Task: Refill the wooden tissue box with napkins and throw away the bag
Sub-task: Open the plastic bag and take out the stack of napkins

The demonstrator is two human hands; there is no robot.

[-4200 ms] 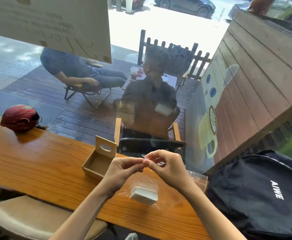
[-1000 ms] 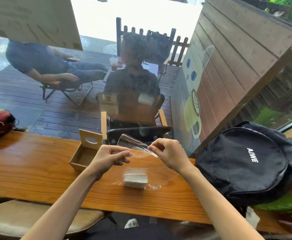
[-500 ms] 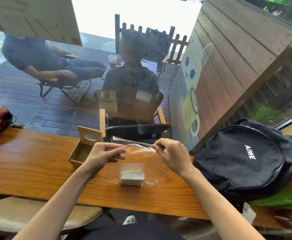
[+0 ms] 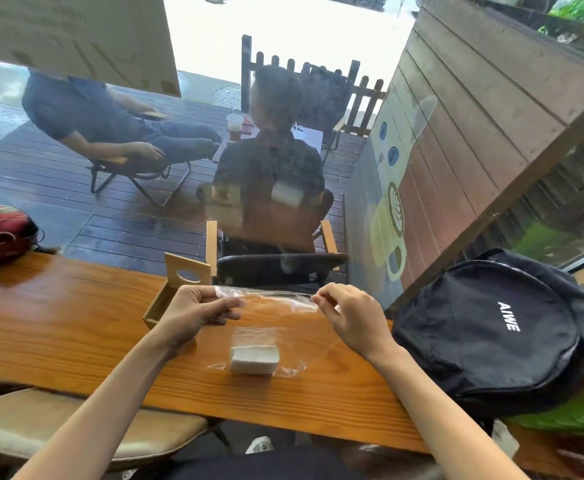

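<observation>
While the wooden tissue box (image 4: 166, 299) stood lidless and unfilled, the left hand (image 4: 197, 311) and right hand (image 4: 353, 315) each pinched the clear plastic bag (image 4: 276, 313) at its mouth; the napkin stack (image 4: 254, 358) lay inside, on the wooden counter (image 4: 58, 323). Filling and disposal outstanding. Backpack (image 4: 498, 334) near on the right; window glass close behind.

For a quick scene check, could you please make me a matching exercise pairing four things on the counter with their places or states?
Things:
1. napkins
2. wooden tissue box
3. backpack
4. helmet

Places or states:
A. far left end of the counter
B. inside the clear bag
C. lid up, beside the left hand
D. black, at the right end

Pairs: 1-B, 2-C, 3-D, 4-A
</observation>
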